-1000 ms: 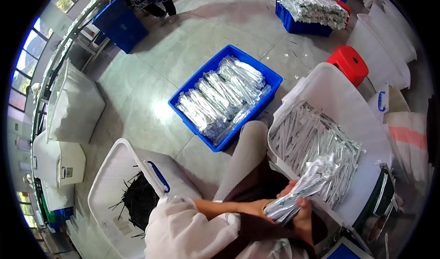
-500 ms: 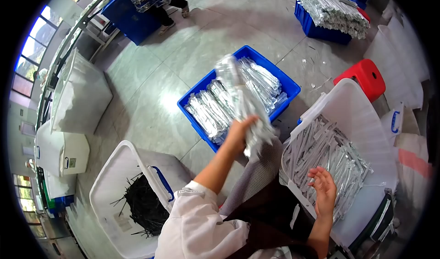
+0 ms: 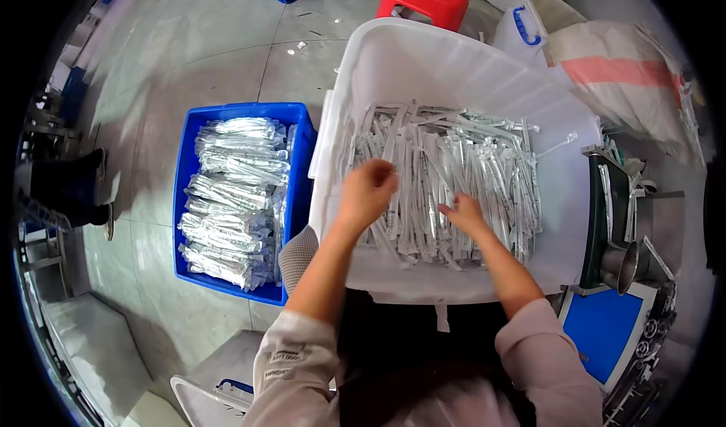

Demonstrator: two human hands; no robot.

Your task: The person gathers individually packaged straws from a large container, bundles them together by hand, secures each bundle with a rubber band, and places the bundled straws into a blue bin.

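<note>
A large white bin (image 3: 454, 282) stands in front of me, holding a heap of thin, long sticks in clear and silvery wrappers (image 3: 431, 162). My left hand (image 3: 368, 190) hovers at the heap's left side, slightly blurred, its fingers loosely bent and no stick visible in them. Over the lower middle of the heap is my right hand (image 3: 467, 215), thumb and fingers apart, with nothing seen in its grip. Whether the fingertips touch the wrapped sticks I cannot tell. Left of the bin, a blue crate (image 3: 181, 192) holds bundles of silvery wrapped sticks (image 3: 234, 192) laid in rows.
A red stool (image 3: 427, 0) stands behind the bin. At right are a white sack with a red stripe (image 3: 620, 68), a metal cup (image 3: 622, 267) and a blue panel (image 3: 605, 325). Another white container (image 3: 200, 397) sits at lower left. A person's legs (image 3: 72, 189) show at far left.
My left hand has let go of the silvery bundle it held over the blue crate and moved right to the white bin. My right hand is now above the heap. The view has turned right.
</note>
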